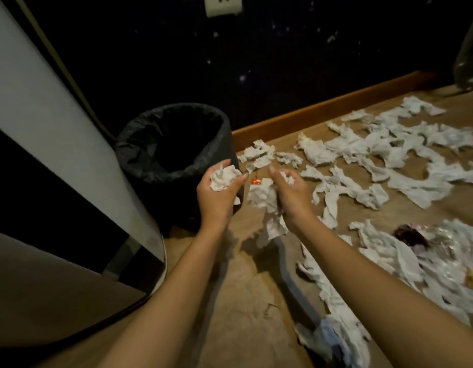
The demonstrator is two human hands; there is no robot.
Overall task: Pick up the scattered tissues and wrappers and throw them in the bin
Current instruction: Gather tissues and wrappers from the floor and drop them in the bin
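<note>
My left hand (pixel 216 195) is closed around a crumpled white tissue wad (pixel 223 177), held just right of the black bin (pixel 174 144) with its dark liner. My right hand (pixel 292 193) grips a bunch of white tissues (pixel 264 200) that dangle below it. Between the hands, a small red wrapper (pixel 255 181) shows. Several torn white tissues (pixel 384 152) lie scattered over the wooden floor to the right. A dark wrapper (pixel 410 235) rests among tissues at the right.
A white cabinet panel (pixel 44 123) stands left of the bin. A wooden skirting board (pixel 336 107) runs along the dark wall, which carries a wall socket (pixel 223 5). More tissues and a bluish piece (pixel 333 338) lie near my right forearm.
</note>
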